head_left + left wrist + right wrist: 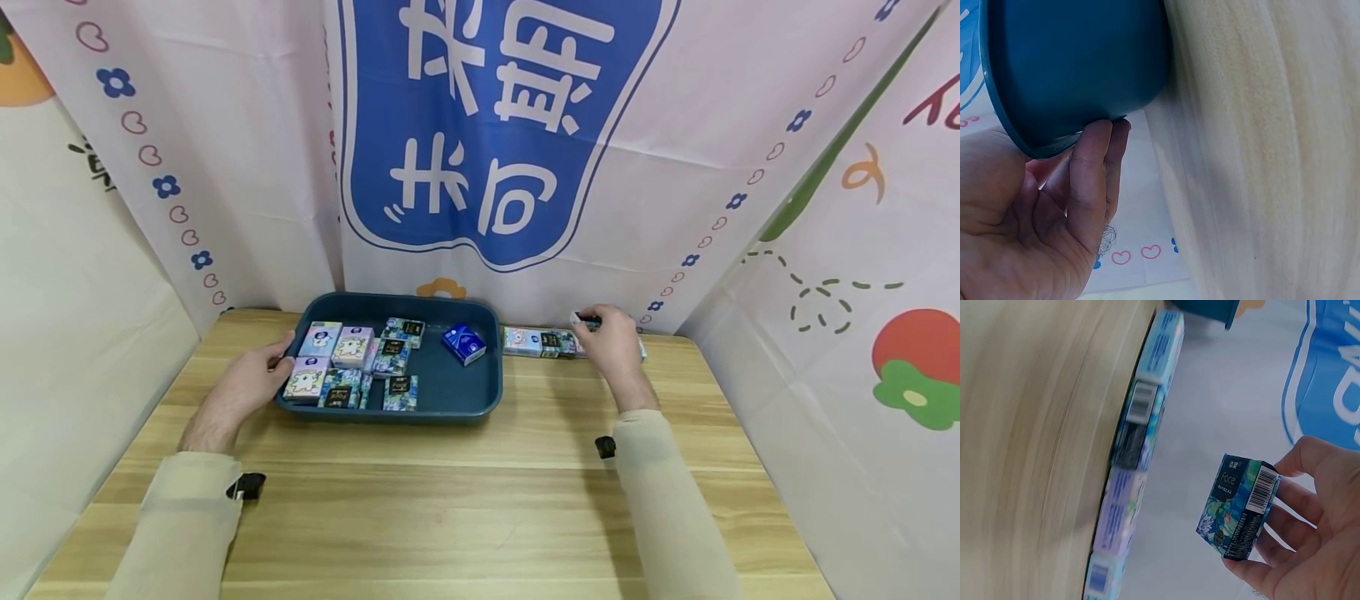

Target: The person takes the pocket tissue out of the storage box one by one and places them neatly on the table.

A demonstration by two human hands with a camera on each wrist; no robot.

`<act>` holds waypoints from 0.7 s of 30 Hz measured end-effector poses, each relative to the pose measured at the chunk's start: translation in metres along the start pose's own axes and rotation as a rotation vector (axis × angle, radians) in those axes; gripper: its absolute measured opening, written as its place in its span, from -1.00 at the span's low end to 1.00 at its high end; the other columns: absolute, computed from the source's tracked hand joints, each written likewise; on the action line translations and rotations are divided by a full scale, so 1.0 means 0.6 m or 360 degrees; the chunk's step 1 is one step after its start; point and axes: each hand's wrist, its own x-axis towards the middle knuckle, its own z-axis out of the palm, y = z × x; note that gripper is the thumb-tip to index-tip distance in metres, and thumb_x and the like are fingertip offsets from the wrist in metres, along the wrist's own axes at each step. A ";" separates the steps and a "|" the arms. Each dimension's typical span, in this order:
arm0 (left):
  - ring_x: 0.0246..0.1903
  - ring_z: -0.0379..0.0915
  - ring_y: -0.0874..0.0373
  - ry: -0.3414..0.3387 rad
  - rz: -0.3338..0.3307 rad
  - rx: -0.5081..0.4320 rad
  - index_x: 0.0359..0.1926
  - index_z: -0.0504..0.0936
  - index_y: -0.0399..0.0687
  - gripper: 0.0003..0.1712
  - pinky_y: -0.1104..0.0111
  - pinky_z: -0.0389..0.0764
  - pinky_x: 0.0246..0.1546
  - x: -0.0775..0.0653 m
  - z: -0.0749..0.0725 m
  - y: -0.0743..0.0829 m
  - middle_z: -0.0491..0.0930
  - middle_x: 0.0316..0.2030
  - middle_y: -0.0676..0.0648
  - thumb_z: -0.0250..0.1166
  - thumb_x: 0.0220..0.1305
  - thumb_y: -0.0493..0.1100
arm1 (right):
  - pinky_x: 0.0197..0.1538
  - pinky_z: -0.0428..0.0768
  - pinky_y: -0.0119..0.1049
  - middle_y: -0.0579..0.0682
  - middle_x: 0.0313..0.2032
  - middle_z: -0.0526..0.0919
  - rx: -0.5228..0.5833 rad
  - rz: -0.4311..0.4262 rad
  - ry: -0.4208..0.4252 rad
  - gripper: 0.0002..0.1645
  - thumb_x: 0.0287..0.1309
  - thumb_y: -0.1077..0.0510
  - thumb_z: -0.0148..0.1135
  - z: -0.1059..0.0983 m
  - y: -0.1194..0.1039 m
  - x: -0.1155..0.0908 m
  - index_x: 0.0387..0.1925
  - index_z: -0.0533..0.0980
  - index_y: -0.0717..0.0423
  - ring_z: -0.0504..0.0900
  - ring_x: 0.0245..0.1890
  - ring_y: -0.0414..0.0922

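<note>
My left hand [253, 375] grips the left end of a dark teal tray [431, 416], thumb at the rim and fingers against the outer wall, as the left wrist view also shows. Between the thumb and fingers of my right hand [615, 343] is a small tissue pack [1235, 506] with a dark floral print, held by its ends. It hangs above a row of tissue packs [522, 341] to the right of the tray. In the right wrist view the row runs end to end, mixing light blue, dark floral and lilac packs.
Inside the tray, pastel packs [307, 379] and floral packs [401, 393] crowd the left half; one plain blue pack [464, 344] lies tilted at the right. A printed cloth [300, 167] hangs right behind the wooden table [450, 508], with more cloth at both sides.
</note>
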 end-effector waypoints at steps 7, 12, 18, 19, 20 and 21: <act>0.74 -0.02 -0.76 0.0012 0.0012 0.0007 0.90 -0.03 -0.20 -0.23 -0.57 0.16 0.68 0.000 -0.001 -0.001 0.06 0.77 -0.64 -0.04 0.96 -0.03 | 0.07 0.85 0.09 0.31 0.37 0.82 0.0013 0.0060 0.0042 -0.55 0.67 0.07 0.36 -0.015 0.036 0.007 0.37 0.75 0.21 0.85 0.04 0.21; 0.73 0.00 -0.76 0.0019 0.0024 0.0022 0.90 -0.04 -0.19 -0.23 -0.56 0.18 0.68 0.000 -0.002 -0.002 0.06 0.76 -0.65 -0.04 0.95 -0.05 | 0.23 0.86 0.23 0.34 0.37 0.82 0.0026 0.0090 0.0098 -0.56 0.66 0.07 0.36 -0.023 0.059 0.012 0.34 0.77 0.23 0.85 0.21 0.30; 0.73 0.01 -0.75 0.0021 0.0029 0.0020 0.90 -0.02 -0.20 -0.23 -0.56 0.19 0.68 -0.001 -0.001 -0.002 0.08 0.77 -0.64 -0.03 0.94 -0.06 | 0.30 0.83 0.27 0.34 0.40 0.80 0.0024 0.0168 0.0103 -0.54 0.66 0.05 0.36 -0.037 0.079 0.014 0.37 0.76 0.20 0.81 0.28 0.32; 0.73 0.01 -0.75 0.0021 0.0029 0.0022 0.90 -0.02 -0.20 -0.23 -0.56 0.19 0.69 -0.001 -0.001 -0.002 0.08 0.77 -0.64 -0.03 0.94 -0.06 | 0.30 0.82 0.26 0.34 0.41 0.80 0.0018 0.0180 0.0101 -0.53 0.66 0.04 0.36 -0.040 0.081 0.014 0.38 0.75 0.20 0.81 0.29 0.32; 0.73 0.01 -0.75 0.0020 0.0027 0.0024 0.90 -0.02 -0.20 -0.23 -0.56 0.19 0.68 -0.001 -0.001 -0.002 0.08 0.77 -0.64 -0.02 0.95 -0.06 | 0.30 0.82 0.26 0.35 0.42 0.79 0.0019 0.0196 0.0098 -0.52 0.66 0.04 0.35 -0.042 0.085 0.014 0.39 0.75 0.19 0.80 0.29 0.32; 0.73 0.01 -0.75 0.0019 0.0024 0.0027 0.90 -0.02 -0.19 -0.23 -0.56 0.19 0.69 0.000 -0.001 -0.002 0.08 0.77 -0.63 -0.03 0.95 -0.05 | 0.29 0.82 0.26 0.35 0.43 0.79 0.0023 0.0211 0.0097 -0.52 0.66 0.04 0.35 -0.044 0.088 0.014 0.40 0.74 0.19 0.79 0.29 0.32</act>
